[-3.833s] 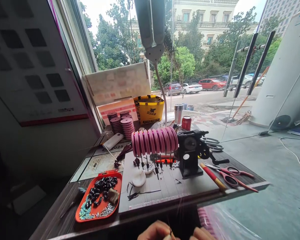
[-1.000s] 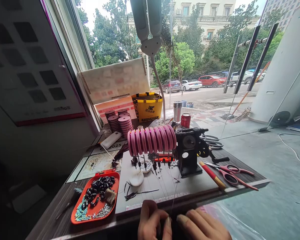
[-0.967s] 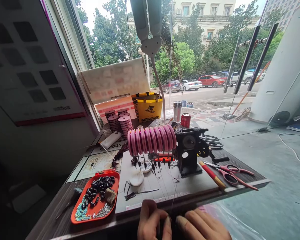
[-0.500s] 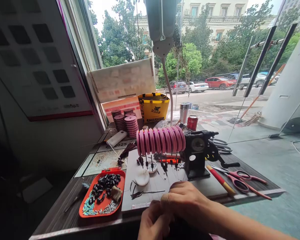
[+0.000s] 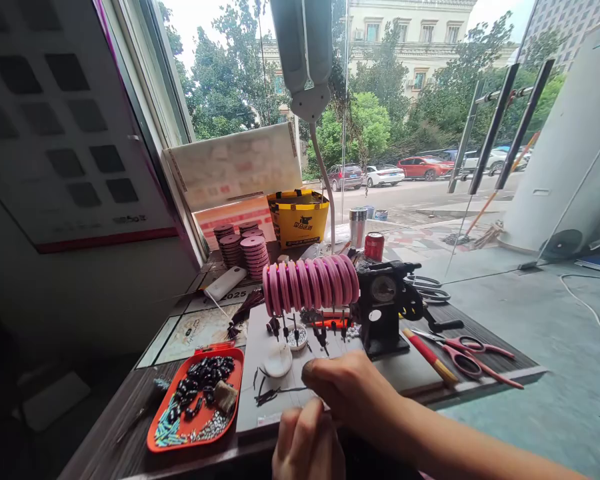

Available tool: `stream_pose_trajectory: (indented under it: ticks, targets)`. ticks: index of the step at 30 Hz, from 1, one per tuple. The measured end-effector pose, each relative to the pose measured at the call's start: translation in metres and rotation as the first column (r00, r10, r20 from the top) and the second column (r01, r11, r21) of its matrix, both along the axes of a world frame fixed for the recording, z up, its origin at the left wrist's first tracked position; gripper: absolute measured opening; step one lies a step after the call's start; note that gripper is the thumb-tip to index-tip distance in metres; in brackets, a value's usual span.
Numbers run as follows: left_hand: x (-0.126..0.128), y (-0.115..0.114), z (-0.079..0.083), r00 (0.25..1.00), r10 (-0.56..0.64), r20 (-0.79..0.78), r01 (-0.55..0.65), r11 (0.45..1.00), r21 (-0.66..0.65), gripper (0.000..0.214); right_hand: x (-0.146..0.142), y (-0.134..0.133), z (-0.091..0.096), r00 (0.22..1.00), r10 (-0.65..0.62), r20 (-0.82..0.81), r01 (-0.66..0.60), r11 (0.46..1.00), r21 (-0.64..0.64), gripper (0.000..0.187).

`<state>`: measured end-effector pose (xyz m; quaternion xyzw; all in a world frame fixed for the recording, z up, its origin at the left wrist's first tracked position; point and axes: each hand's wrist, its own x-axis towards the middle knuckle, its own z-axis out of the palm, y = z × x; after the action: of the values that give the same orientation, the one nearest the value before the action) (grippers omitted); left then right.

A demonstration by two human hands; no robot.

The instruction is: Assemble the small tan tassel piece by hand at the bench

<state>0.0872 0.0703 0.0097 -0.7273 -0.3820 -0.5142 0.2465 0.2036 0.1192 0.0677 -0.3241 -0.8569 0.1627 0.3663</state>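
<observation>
Several pink spools [image 5: 310,285] stand side by side in a row on a black hand-cranked winder [image 5: 387,307], and thin stems with black sleeves [image 5: 323,340] hang beneath them above a pale board [image 5: 415,375]. Just in front of the row, the right hand [image 5: 347,387] reaches over the board with its fingers curled in and the thumb pointing left; the left hand [image 5: 307,445] is bunched close below it at the board's near edge, knuckles up. Both are narrowed, but the fingers conceal whatever may lie between them, so what either holds cannot be told. Beside them on the board lie cut black strips [image 5: 270,398], a round white piece [image 5: 277,361] and a small dish [image 5: 305,345] of pale beads. To the left, an orange tray [image 5: 234,373] carries glossy black beads [image 5: 205,373], a tan block [image 5: 225,397], turquoise tubes [image 5: 167,428] and silvery bits [image 5: 213,427]. Right of the winder, red-handled scissors [image 5: 463,360] rest on the dark tabletop [image 5: 110,447] near a red-and-yellow handle [image 5: 430,357]. Farther back stand stacked spools [image 5: 254,259], a yellow bag [image 5: 299,220], a metallic tumbler [image 5: 357,228] and a red can [image 5: 374,247].
</observation>
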Motion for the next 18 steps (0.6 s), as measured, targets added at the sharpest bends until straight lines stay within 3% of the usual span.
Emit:
stream_pose_trajectory:
  ticks: [2,5,7,9,10,11,13,14,15,16,18]
  targets:
    - [-0.003,0.003,0.003,0.996,-0.075,-0.047,0.076,0.997,0.015,0.019,-0.001,0.002,0.001,1.000,-0.019,0.007,0.019,0.999,-0.033,0.033]
    - [-0.001,0.003,0.004,0.989,-0.150,0.014,0.151,0.988,-0.040,0.023,0.000,0.004,0.003,0.999,-0.028,0.036,0.030,0.997,-0.064,0.033]
    - [0.002,0.002,0.004,0.972,-0.195,0.134,0.213,0.968,-0.133,0.025,0.003,0.004,0.008,0.998,-0.012,0.069,0.017,0.998,-0.066,0.025]
    - [0.003,0.000,0.004,0.910,-0.207,0.360,0.324,0.896,-0.303,0.024,0.009,0.001,0.014,0.992,0.042,0.118,-0.035,0.997,-0.063,0.011]
    - [0.003,0.000,0.004,0.847,-0.179,0.500,0.414,0.813,-0.410,0.023,0.013,-0.001,0.017,0.986,0.083,0.147,-0.074,0.995,-0.070,0.008]
    - [0.002,0.000,0.006,0.766,-0.116,0.633,0.522,0.687,-0.505,0.020,0.017,-0.004,0.020,0.975,0.130,0.180,-0.116,0.990,-0.086,0.012]
    - [-0.001,0.002,0.010,0.603,0.056,0.796,0.726,0.377,-0.576,0.017,0.024,-0.011,0.024,0.943,0.207,0.261,-0.181,0.976,-0.121,0.019]
    - [-0.002,0.003,0.014,0.545,0.124,0.829,0.792,0.248,-0.557,0.020,0.027,-0.015,0.025,0.923,0.230,0.307,-0.200,0.972,-0.125,0.021]
    - [-0.003,0.005,0.016,0.506,0.165,0.847,0.833,0.160,-0.529,0.024,0.029,-0.018,0.025,0.905,0.239,0.351,-0.209,0.970,-0.121,0.022]
    - [-0.004,0.006,0.019,0.482,0.184,0.857,0.857,0.106,-0.505,0.028,0.031,-0.020,0.025,0.890,0.242,0.386,-0.216,0.970,-0.110,0.023]
    - [-0.003,0.008,0.021,0.462,0.190,0.866,0.876,0.052,-0.479,0.034,0.034,-0.023,0.024,0.878,0.240,0.414,-0.228,0.970,-0.080,0.023]
